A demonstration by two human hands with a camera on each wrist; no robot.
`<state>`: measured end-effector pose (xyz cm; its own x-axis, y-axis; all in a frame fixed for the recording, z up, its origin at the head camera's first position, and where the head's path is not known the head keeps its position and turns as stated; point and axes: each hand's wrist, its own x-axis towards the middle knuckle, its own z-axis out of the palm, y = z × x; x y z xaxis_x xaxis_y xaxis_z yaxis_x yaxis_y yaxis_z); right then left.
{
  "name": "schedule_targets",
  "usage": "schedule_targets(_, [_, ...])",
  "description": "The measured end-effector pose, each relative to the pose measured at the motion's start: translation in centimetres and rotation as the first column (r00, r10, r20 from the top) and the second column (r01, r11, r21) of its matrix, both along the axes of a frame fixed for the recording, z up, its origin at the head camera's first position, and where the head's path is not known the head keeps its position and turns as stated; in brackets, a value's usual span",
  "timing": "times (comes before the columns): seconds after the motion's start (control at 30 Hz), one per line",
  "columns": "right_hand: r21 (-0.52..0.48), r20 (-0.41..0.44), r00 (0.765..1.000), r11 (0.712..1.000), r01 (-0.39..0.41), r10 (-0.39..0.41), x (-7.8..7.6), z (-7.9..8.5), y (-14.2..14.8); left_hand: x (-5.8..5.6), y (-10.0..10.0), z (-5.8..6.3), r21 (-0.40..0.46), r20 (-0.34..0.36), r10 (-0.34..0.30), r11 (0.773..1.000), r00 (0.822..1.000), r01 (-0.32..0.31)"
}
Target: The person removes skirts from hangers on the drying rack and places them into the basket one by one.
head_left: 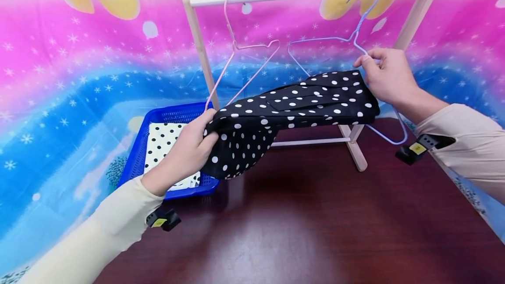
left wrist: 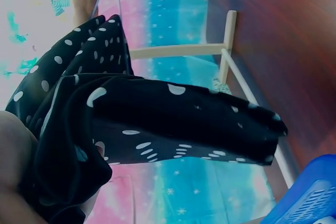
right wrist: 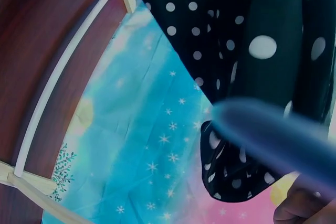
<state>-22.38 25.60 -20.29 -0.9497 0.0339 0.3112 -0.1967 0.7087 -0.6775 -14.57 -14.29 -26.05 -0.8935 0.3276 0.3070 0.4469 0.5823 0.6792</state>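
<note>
**Black dotted cloth stretched between two hands below the rack**

The black cloth with white dots (head_left: 292, 108) hangs in mid-air across the centre of the head view, stretched from lower left to upper right, just in front of the wooden rack (head_left: 199, 51). The left hand (head_left: 189, 150) has its fingers curled round the cloth's lower left end, a closed grip on bunched fabric; in the left wrist view the cloth (left wrist: 157, 124) fills most of the frame. The right hand (head_left: 388, 76), in the upper right, pinches the cloth's other end together with the wire of the blue hanger (head_left: 357, 38), fingers closed over both. That hanger's hook sits over the rack's top bar. In the right wrist view the hanger wire (right wrist: 268, 135) shows as a blur across the cloth (right wrist: 236, 24).

A pink hanger (head_left: 236, 49) hangs on the same bar, left of the blue one. At lower left of the rack a blue basket (head_left: 136, 157) stands on the dark desk (head_left: 300, 227), holding a white cloth with black dots (head_left: 163, 141). A bright pink and blue backdrop (head_left: 79, 78) covers the area behind.
</note>
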Motion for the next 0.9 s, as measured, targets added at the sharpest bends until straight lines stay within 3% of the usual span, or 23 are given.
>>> schedule_targets(0.13, [0.01,0.017,1.0,1.0,0.001,-0.001,0.1,0.2,0.1,0.3,-0.3,1.0,0.036,-0.014,-0.001,0.999,1.0,0.002])
schedule_targets(0.57, [0.003,0.041,0.999,1.0,-0.015,0.015,0.3,0.5,-0.2,1.6,-0.9,5.3,0.094,-0.157,-0.007,0.995,0.988,0.022])
schedule_targets(0.77, [0.008,0.03,0.999,1.0,-0.015,0.014,0.3,0.6,-0.3,2.2,-1.0,6.4,0.183,-0.218,0.01,0.983,0.976,0.031])
schedule_targets(0.9, [0.004,0.027,0.999,1.0,-0.016,0.016,0.4,0.6,-0.3,2.5,-1.1,7.0,0.229,-0.216,0.02,0.973,0.976,0.031])
